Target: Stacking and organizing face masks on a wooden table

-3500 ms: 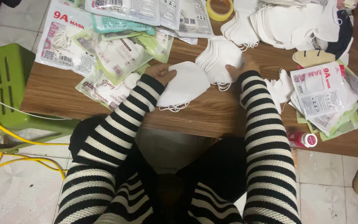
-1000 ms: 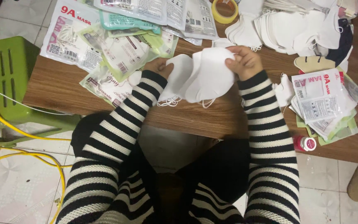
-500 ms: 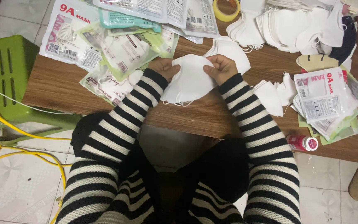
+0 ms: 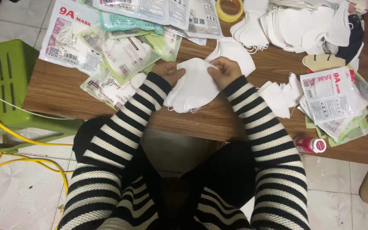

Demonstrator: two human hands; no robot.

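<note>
Both hands hold a small stack of white folded face masks (image 4: 192, 87) above the wooden table (image 4: 56, 91). My left hand (image 4: 169, 71) grips the stack's upper left edge. My right hand (image 4: 224, 70) pinches its upper right edge. Ear loops hang from the stack's lower edge. More white masks (image 4: 237, 53) lie flat just behind the hands. Both arms wear black-and-white striped sleeves.
Printed plastic mask packets (image 4: 107, 47) cover the table's left and back. A big heap of white masks (image 4: 303, 25) and a yellow tape roll (image 4: 229, 9) lie at the back right. More packets (image 4: 335, 102) and a small red bottle (image 4: 309, 145) sit right. A green stool (image 4: 5, 81) and yellow cables (image 4: 18, 140) are left.
The hands lifted masks off the table, gathered them into a stack and drew it to the middle. My right hand moved left, closer to my left hand.
</note>
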